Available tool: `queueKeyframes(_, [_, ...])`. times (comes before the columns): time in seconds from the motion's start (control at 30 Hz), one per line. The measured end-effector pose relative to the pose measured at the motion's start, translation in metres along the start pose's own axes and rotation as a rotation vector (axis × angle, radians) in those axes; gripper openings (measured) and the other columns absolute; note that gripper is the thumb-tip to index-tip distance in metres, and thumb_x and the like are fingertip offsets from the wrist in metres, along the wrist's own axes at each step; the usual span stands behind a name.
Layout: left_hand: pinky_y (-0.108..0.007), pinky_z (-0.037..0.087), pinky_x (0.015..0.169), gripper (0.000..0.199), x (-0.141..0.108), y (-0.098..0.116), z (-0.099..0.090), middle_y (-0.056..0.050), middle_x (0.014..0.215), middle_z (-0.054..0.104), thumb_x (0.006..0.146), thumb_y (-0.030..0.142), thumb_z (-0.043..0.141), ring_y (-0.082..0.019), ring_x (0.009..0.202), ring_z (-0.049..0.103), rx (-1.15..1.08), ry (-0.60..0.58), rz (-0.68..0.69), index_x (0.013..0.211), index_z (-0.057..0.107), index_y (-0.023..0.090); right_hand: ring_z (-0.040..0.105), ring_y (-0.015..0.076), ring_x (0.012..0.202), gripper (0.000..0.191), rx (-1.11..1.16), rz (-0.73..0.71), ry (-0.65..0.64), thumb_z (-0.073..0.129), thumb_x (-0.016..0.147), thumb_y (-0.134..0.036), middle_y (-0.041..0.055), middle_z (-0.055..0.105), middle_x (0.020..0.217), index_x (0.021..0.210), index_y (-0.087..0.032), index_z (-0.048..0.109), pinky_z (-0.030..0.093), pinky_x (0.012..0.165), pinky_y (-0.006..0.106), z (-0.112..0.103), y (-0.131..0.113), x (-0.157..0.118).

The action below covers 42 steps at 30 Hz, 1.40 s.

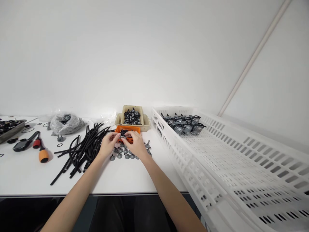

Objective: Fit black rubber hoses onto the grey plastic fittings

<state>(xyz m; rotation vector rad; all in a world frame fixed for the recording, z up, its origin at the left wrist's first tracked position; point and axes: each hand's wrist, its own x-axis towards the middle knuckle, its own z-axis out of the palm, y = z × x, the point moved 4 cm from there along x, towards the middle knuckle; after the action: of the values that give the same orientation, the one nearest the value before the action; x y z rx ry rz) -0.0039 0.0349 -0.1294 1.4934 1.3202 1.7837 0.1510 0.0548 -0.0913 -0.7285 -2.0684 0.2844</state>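
White tabletop [116, 183] lies beneath both hands, left [108, 144] and right [135, 144], pinching a small grey part [121, 137] together.

Looks like I'm at a small assembly bench in a workshop, tbh. White table [116, 180] up against a plain white wall [96, 58], with a pile of black tubes [89, 145], little grey parts [127, 156] in loose rows, small bins [132, 116], a screwdriver [43, 155], plus a big white crate [207, 154] with finished-looking units [184, 124] grouped inside.
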Motion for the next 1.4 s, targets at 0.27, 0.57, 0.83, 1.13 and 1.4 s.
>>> queueKeyframes(0.27, [-0.028,0.050,0.068,0.036,0.0003,-0.0012,-0.0006,-0.006,0.083,0.069,0.079,0.050,0.061,-0.018,0.076,0.064,0.021,0.006,0.019,0.086,0.067,0.015,0.060,0.0195,0.086,0.012,-0.039,0.029,-0.041,0.057,0.089,-0.025,0.0043,0.069,0.086,0.080,-0.019,0.064,0.042,0.085,0.036,0.0032,0.0033,0.0011])
queueKeyframes(0.57, [-0.025,0.049,0.061,0.038,-0.0010,0.0057,0.0007,-0.003,0.073,0.066,0.080,0.053,0.058,-0.015,0.067,0.060,0.019,-0.003,0.010,0.079,0.065,0.015,0.060,0.0206,0.094,0.005,0.004,-0.031,-0.024,0.060,0.085,-0.016,0.0041,0.067,0.093,0.089,-0.020,0.062,0.041,0.089,0.036,0.0028,0.0043,0.0019])
queueKeyframes(0.83, [-0.027,0.051,0.062,0.035,-0.0021,0.0054,0.0016,-0.003,0.073,0.067,0.078,0.050,0.062,-0.016,0.067,0.062,-0.002,-0.025,-0.011,0.079,0.067,0.016,0.061,0.0204,0.090,0.006,0.000,-0.029,-0.019,0.059,0.086,-0.016,0.0035,0.068,0.090,0.084,-0.021,0.062,0.041,0.088,0.036,0.0027,0.0051,0.0019])
queueKeyframes(1.13, [-0.029,0.053,0.067,0.038,0.0002,0.0006,0.0014,-0.006,0.083,0.070,0.079,0.051,0.061,-0.017,0.072,0.063,-0.018,-0.023,0.006,0.087,0.067,0.015,0.061,0.0197,0.089,0.006,-0.016,0.007,-0.007,0.062,0.087,-0.026,0.0037,0.070,0.091,0.085,-0.021,0.065,0.042,0.087,0.035,0.0019,0.0054,0.0023])
queueKeyframes(1.4, [-0.031,0.057,0.073,0.043,-0.0007,-0.0026,0.0038,-0.009,0.107,0.068,0.079,0.043,0.066,-0.019,0.088,0.067,-0.114,-0.087,0.029,0.114,0.060,0.019,0.059,0.0172,0.075,0.026,-0.109,0.056,0.018,0.049,0.094,-0.030,0.0032,0.066,0.076,0.073,-0.019,0.060,0.041,0.075,0.031,0.0001,0.0065,0.0017])
